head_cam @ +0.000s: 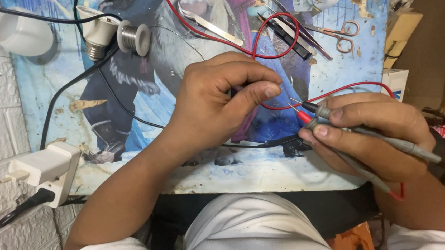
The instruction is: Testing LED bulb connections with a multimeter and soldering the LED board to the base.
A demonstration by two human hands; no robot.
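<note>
My right hand [376, 129] grips two grey meter probes [317, 115] side by side, one with a red collar and one with a black collar, their metal tips pointing left. My left hand [220, 98] is curled into a fist just left of the tips, thumb pressed on the forefinger; whatever small thing it may pinch is hidden. A red lead [258, 43] loops behind the left hand and runs on to the right hand. All of this hovers over a small table with a cartoon-printed top [142, 110].
At the table's far edge lie a solder spool [133, 38], a lamp socket [96, 29], tweezers [209, 24], dark flat tools [292, 29] and small scissors [339, 34]. A white plug adapter [46, 170] sits at the left edge by a white brick wall. Cardboard boxes stand right.
</note>
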